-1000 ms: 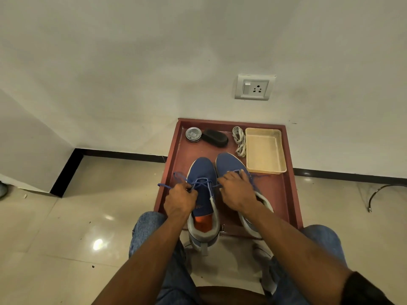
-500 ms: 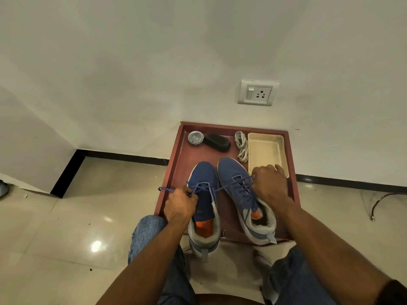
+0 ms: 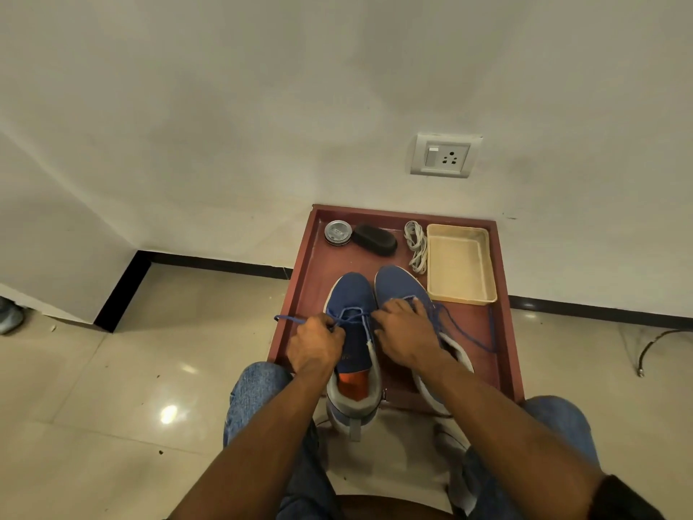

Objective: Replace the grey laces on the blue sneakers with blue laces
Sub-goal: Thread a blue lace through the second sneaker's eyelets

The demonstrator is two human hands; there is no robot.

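The person is sitting over a low red tray (image 3: 300, 294) with both sneakers standing side by side on it, toes toward the wall. The left hand (image 3: 315, 347) is clenching one end of the blue lace (image 3: 350, 317), with the tip poking out past the tray's left edge. The right hand (image 3: 407, 337) is lying across the gap between the shoes, fingers curled at the other run of that lace; it looks to be pinching it, though the fingertips are hiding the exact hold. The lace is crossing the lower eyelets of the left sneaker (image 3: 352, 305), and the upper eyelets near the orange insole look unthreaded, so I judge this shoe is only partly laced. The right sneaker (image 3: 401, 287) is showing blue lacing too, with a long loose strand (image 3: 468, 335) trailing over the tray floor to its right; how far it is laced I cannot tell beneath the hand. The grey laces (image 3: 416, 247) are lying bundled at the far end beside a cream basket (image 3: 459, 294), so removal seems done. What is remaining, I would say, is finishing the threading, tightening, and tying both shoes.
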